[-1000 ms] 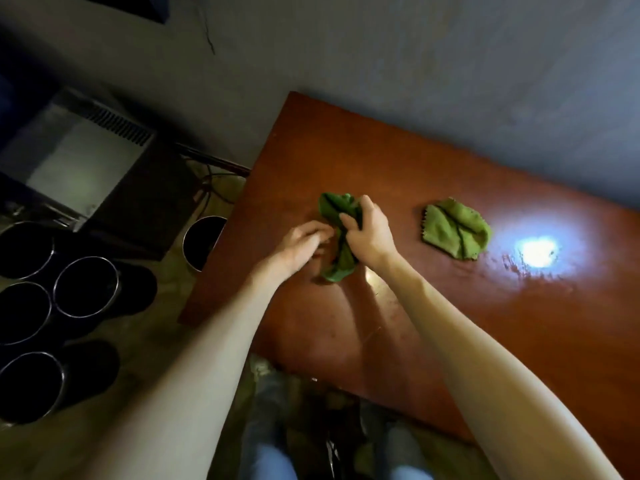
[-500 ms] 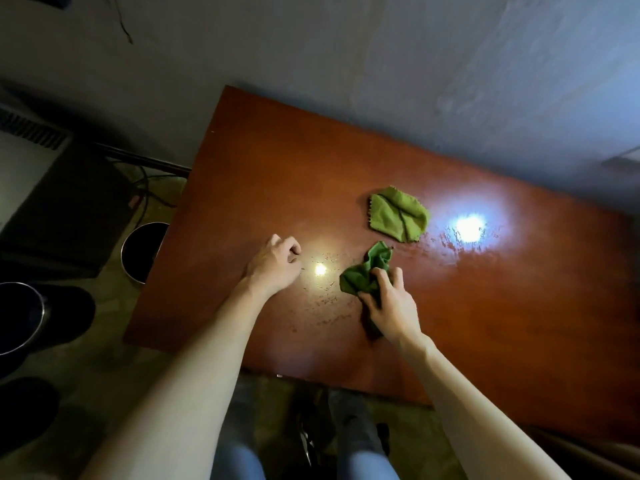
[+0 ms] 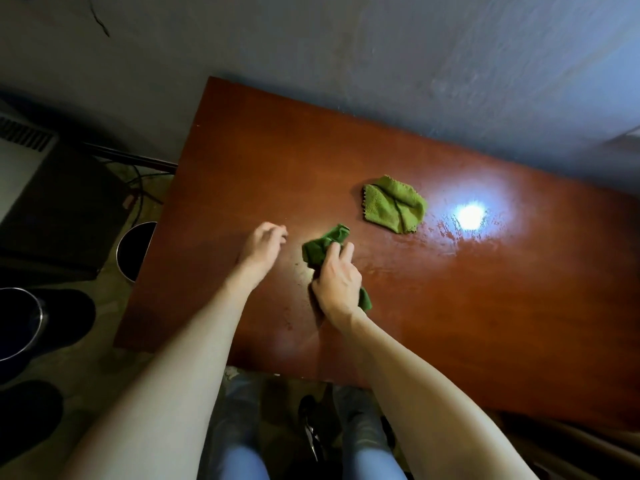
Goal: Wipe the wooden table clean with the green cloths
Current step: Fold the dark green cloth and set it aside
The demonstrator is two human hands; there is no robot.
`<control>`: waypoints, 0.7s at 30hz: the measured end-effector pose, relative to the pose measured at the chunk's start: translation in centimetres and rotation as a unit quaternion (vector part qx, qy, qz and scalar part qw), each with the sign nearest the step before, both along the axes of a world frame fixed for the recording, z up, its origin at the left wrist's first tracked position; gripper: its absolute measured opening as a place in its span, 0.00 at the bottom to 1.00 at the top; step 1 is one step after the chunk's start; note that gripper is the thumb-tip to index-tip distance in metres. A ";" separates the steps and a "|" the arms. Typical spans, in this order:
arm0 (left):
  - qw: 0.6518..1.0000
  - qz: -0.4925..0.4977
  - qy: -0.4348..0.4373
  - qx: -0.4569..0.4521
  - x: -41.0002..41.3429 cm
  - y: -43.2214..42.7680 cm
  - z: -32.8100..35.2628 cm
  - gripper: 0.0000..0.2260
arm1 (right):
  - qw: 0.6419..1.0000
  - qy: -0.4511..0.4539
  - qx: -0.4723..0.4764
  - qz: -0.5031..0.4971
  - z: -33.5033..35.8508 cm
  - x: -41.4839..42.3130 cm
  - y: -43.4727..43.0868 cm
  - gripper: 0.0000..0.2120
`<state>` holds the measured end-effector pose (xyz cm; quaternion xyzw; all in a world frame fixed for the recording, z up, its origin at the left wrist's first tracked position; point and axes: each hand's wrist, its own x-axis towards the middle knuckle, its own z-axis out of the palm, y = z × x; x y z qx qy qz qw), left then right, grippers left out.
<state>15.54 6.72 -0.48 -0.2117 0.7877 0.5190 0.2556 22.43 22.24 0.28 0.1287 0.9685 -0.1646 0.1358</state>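
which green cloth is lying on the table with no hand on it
The lighter green cloth, spread out beside the bright glare. The darker cloth is bunched in the right hand.

Dim, storeroom-like back room — a cracked plaster wall (image 3: 346,64) is backing the wooden table (image 3: 450,306), while steel pots (image 3: 134,249), loose cables (image 3: 140,188) and a vented metal box (image 3: 24,147) are crowding the floor (image 3: 104,344).

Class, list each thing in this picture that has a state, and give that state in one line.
Dark cloth: bunched, on the table.
Right hand: grips the dark cloth.
Left hand: holds nothing, fingers loosely curled.
Light cloth: crumpled, untouched.
Table: glossy, specks near the hands.
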 end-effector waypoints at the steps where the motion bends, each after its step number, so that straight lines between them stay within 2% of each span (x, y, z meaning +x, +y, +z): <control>1: 0.995 0.080 -0.016 0.051 -0.6 0.0 0.3 0.12 | 1.000 0.007 -0.006 0.024 0.0 -0.8 -1.2 0.20; 3: 0.976 0.175 -0.059 0.119 -1.2 -0.3 1.3 0.16 | 0.997 0.016 -0.028 0.070 -0.1 -2.1 -4.0 0.19; 5: 0.961 0.212 -0.079 0.157 -1.2 -1.1 2.2 0.19 | 0.994 0.023 -0.077 0.079 -0.3 -3.6 -6.4 0.17; 8: 0.948 0.266 -0.056 0.166 -1.2 -2.8 3.0 0.19 | 0.969 -0.014 -0.246 -0.007 0.0 -6.5 -7.8 0.15; 9: 0.944 0.282 -0.051 0.165 -1.4 -3.4 3.3 0.19 | 0.943 -0.034 -0.325 -0.070 0.5 -7.6 -7.7 0.15; 11: 0.943 0.288 -0.051 0.160 -1.6 -4.9 3.8 0.18 | 0.862 -0.037 -0.466 -0.194 1.8 -9.8 -6.7 0.14; 13: 0.946 0.278 -0.055 0.155 -1.6 -6.2 4.1 0.18 | 0.805 -0.019 -0.539 -0.247 3.1 -12.0 -4.8 0.13; 16: 0.950 0.265 -0.064 0.154 -1.6 -7.1 4.2 0.17 | 0.769 -0.015 -0.582 -0.264 4.6 -14.5 -1.6 0.15; 18: 0.956 0.227 -0.086 0.165 -1.7 -7.2 4.2 0.16 | 0.740 -0.020 -0.613 -0.276 5.3 -15.0 -0.6 0.12; 21: 0.945 0.145 -0.168 0.241 -1.7 -6.4 4.1 0.17 | 0.687 -0.019 -0.667 -0.288 5.8 -14.4 -1.1 0.11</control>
